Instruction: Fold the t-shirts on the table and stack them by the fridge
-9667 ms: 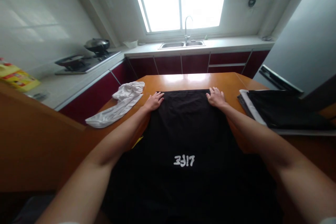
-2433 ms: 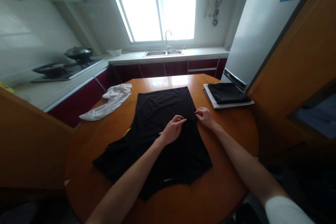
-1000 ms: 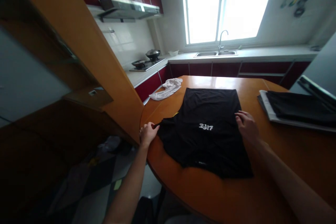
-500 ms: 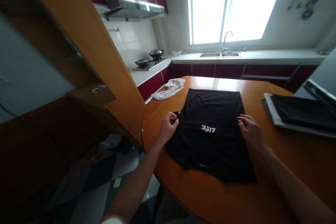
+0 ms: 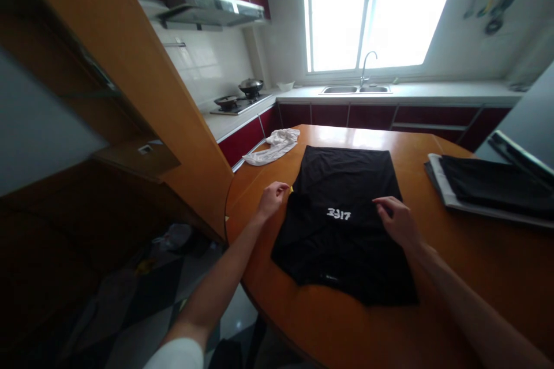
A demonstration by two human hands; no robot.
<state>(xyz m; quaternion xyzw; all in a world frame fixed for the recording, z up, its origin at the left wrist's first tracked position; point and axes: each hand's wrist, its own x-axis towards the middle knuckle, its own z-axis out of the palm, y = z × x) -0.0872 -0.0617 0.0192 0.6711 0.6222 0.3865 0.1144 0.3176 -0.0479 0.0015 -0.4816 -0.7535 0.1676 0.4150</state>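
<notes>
A black T-shirt (image 5: pixel 346 184) with white figures on it lies spread over the wooden table (image 5: pixel 311 323), its neckline toward me. At its left edge, the fingertips of my left hand (image 5: pixel 272 200) are pinched together beside a small yellow patch (image 5: pixel 291 189). They appear to grip the cloth there, though the contact is small. My right hand (image 5: pixel 399 222) is over the right side of the shirt, palm down. Its fingers stretch toward the middle with thumb and forefinger apart, and no cloth shows between them.
A crumpled white cloth (image 5: pixel 277 147) lies at the table's far left edge. To the right is a stack of folded dark and white garments (image 5: pixel 485 184). Behind the table run a counter with a sink (image 5: pixel 357 90) and a stove (image 5: pixel 242 105) with pans. A wooden cabinet stands on the left.
My right hand has moved left from the shirt's right edge onto its front. My left hand has shifted slightly up and left; the dark cloth beside it lies flatter. The view has shifted slightly.
</notes>
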